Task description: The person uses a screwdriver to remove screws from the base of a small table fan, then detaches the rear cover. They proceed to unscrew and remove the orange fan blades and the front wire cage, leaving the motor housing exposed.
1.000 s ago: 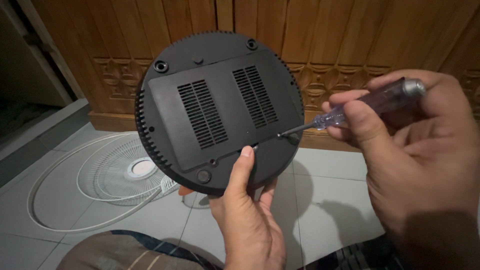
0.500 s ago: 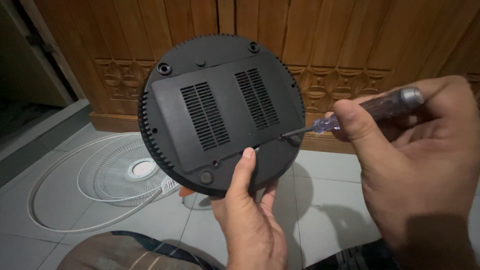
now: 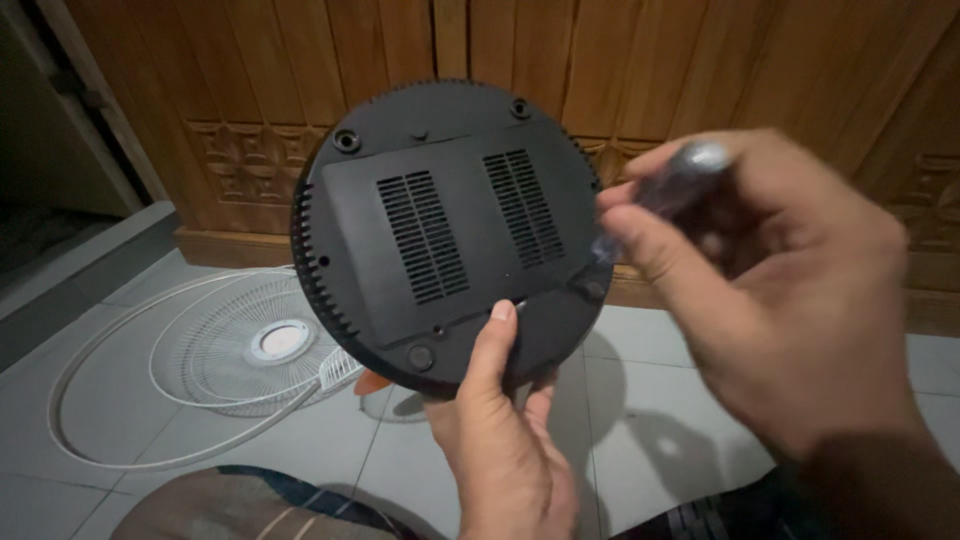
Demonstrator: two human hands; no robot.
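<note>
My left hand [image 3: 505, 440] holds a round black plastic fan base [image 3: 440, 230] upright by its lower edge, thumb pressed on its underside. The underside shows two slotted vent panels and several screw holes. My right hand [image 3: 780, 300] grips a screwdriver [image 3: 665, 190] with a clear purplish handle. The handle is blurred, and the tip points at the base's lower right rim, near a screw hole.
A white wire fan grille [image 3: 250, 350] and a white ring lie on the tiled floor at the left. Carved wooden doors [image 3: 700, 60] stand behind. A patterned cloth over my knee [image 3: 230, 505] is at the bottom edge.
My right hand has swung the screwdriver from the middle seam to the base's lower right rim and come closer to the camera. The base has tilted slightly; my left hand keeps its grip.
</note>
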